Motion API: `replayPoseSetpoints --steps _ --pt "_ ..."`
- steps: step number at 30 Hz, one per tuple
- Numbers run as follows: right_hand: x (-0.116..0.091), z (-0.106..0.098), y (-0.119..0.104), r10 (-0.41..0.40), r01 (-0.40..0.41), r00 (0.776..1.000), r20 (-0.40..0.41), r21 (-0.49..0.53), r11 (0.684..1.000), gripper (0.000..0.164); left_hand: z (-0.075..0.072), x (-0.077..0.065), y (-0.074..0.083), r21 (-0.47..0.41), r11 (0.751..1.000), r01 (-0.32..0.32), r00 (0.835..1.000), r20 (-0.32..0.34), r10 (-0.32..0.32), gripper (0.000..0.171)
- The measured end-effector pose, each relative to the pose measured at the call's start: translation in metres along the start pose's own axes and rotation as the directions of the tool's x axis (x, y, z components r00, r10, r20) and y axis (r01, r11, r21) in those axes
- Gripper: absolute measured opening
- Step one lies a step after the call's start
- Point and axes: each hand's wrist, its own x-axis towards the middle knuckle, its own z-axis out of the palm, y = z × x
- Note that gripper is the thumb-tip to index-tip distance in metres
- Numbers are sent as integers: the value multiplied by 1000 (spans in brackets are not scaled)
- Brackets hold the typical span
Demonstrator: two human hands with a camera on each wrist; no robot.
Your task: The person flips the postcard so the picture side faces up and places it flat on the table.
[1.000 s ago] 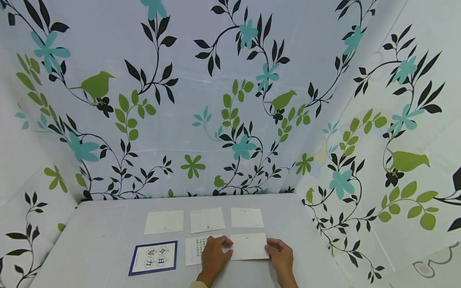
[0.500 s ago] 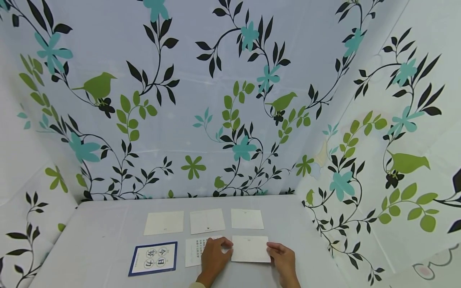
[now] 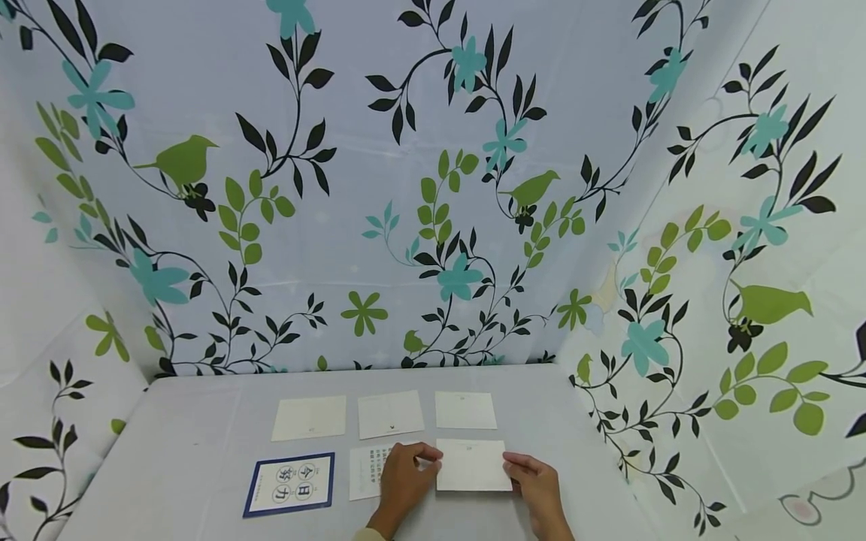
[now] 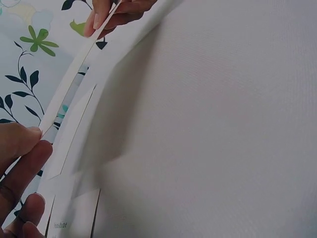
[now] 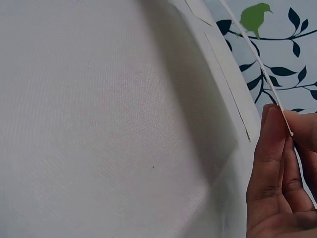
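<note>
A blank-looking cream card [image 3: 473, 467] with a tiny mark near its top edge is held between both hands. My left hand [image 3: 406, 475] pinches its left edge between thumb and fingertip. At the right edge, my right hand [image 3: 537, 488] pinches it too. Both wrist views show the card [image 4: 74, 79] edge-on, raised off the table with a shadow below. Under and beside my left hand lies a white card with columns of printed characters [image 3: 365, 473], partly hidden by that hand.
Three cream cards lie in a back row: a left one [image 3: 309, 418], a middle one [image 3: 390, 414] and a right one [image 3: 464, 410]. A blue-bordered card with circled characters [image 3: 289, 485] lies at front left. Patterned cloth [image 3: 365, 225] rises behind the white table [image 3: 183, 451].
The held card has shifted slightly to the right, along with both hands. Both hands keep pinching its edges, and the other cards stay where they were.
</note>
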Motion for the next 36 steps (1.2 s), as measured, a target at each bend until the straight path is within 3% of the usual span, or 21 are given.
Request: replayPoseSetpoints --steps 14,27,36 --pt "4 -13 -8 -12 15 988 157 -16 1000 30 -12 2 -5 -22 998 -51 998 34 52 21" --pt "2 -15 -8 -47 47 982 184 6 999 27 -16 1 -3 -42 999 -33 999 23 34 20" --pt "0 -13 -13 -54 51 984 171 25 998 36 -15 4 -5 -49 998 -30 999 32 31 8"
